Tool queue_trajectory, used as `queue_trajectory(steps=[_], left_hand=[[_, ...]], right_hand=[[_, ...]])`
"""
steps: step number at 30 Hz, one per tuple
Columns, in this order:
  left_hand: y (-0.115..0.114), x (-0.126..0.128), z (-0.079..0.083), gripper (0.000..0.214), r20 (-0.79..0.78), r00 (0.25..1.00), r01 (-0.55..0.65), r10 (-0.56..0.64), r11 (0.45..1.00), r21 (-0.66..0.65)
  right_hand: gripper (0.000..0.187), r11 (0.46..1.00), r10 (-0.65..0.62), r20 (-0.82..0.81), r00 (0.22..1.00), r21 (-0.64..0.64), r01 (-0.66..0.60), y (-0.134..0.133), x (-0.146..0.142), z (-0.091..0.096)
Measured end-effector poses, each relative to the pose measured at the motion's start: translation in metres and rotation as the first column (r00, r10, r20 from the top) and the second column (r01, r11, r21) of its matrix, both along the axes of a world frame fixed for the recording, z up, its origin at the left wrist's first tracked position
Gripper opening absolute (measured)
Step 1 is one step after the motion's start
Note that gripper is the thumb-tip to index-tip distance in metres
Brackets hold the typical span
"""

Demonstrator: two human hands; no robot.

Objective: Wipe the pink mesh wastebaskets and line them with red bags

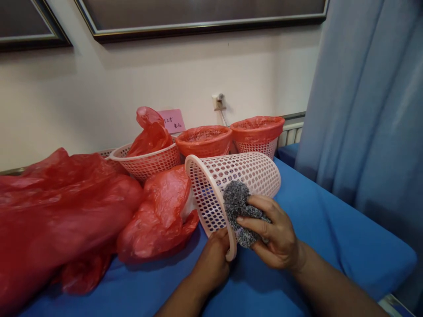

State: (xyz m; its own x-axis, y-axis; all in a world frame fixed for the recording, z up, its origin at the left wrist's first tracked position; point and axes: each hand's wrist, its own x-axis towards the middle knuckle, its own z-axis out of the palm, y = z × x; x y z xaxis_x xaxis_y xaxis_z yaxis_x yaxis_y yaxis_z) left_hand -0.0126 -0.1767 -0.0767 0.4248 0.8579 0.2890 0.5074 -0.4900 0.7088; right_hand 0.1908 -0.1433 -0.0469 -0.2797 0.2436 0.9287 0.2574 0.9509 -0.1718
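A pink perforated plastic basket [244,174] lies on its side on the blue surface, its mouth facing left. My left hand [214,259] grips the basket's rim at the bottom. My right hand [274,235] is closed on a grey fuzzy cloth [238,207] and presses it against the outside wall of the basket.
Red plastic bags [66,211] lie heaped at the left on the blue surface [330,237]. Three more pink baskets [148,163] with red liners stand along the wall behind. A blue curtain [373,110] hangs at the right. A socket and a pink note are on the wall.
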Motion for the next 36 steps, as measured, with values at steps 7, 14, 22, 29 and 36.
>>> queue_trajectory(steps=[7, 14, 22, 29, 36], left_hand=[[-0.005, -0.006, -0.003, 0.041, 0.177, 0.976, -0.124, 0.129, 0.991, -0.042], [-0.003, -0.01, -0.008, 0.028, -0.014, 0.999, -0.045, 0.045, 0.999, 0.008], [0.001, -0.008, -0.01, 0.046, -0.078, 0.996, 0.037, -0.036, 0.999, 0.015], [-0.002, -0.006, 0.005, 0.044, 0.065, 0.998, -0.019, 0.023, 0.998, -0.063], [-0.005, -0.005, -0.001, 0.045, -0.034, 0.999, 0.007, -0.009, 0.998, -0.06]], right_hand=[[0.049, 0.964, -0.099, -0.057, 0.993, -0.253, 0.081, 0.027, 0.002, -0.014], [0.043, 0.634, -0.581, -0.226, 0.782, -0.729, 0.26, 0.087, 0.035, -0.036], [0.056, 0.988, -0.035, -0.072, 0.997, -0.153, 0.024, 0.014, 0.006, -0.009], [0.049, 0.995, -0.005, 0.033, 0.999, -0.099, 0.009, 0.012, 0.002, -0.004], [0.043, 0.673, -0.638, -0.152, 0.755, -0.587, 0.45, 0.08, 0.036, -0.033]])
